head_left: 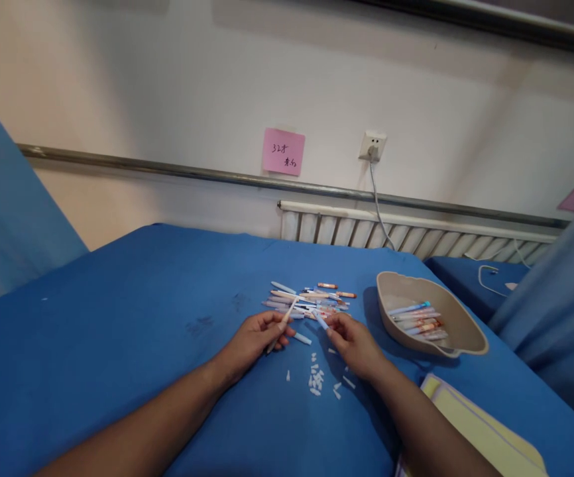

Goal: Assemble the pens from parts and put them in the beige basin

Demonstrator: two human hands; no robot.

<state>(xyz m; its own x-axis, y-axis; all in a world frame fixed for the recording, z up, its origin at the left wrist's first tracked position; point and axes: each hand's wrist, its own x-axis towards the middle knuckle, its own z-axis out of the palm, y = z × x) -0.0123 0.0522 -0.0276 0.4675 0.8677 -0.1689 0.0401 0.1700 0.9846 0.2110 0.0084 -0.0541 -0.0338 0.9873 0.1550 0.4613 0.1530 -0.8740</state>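
My left hand (260, 338) is closed around a pale pen (283, 323) that points up and to the right. My right hand (351, 339) pinches a light blue pen (319, 319) by its lower end. Both hands rest on the blue table (118, 344), just in front of a loose pile of pens (309, 299). Several small white caps (317, 381) lie scattered between my wrists. A single white piece (301, 338) lies between my hands.
A beige kidney-shaped tray (459, 331) holding several pens sits right of the pile. A yellow pad (486, 434) lies at the near right edge. Behind the table are a radiator (416, 235), a wall socket with a cable (372, 147) and a pink note (283, 151).
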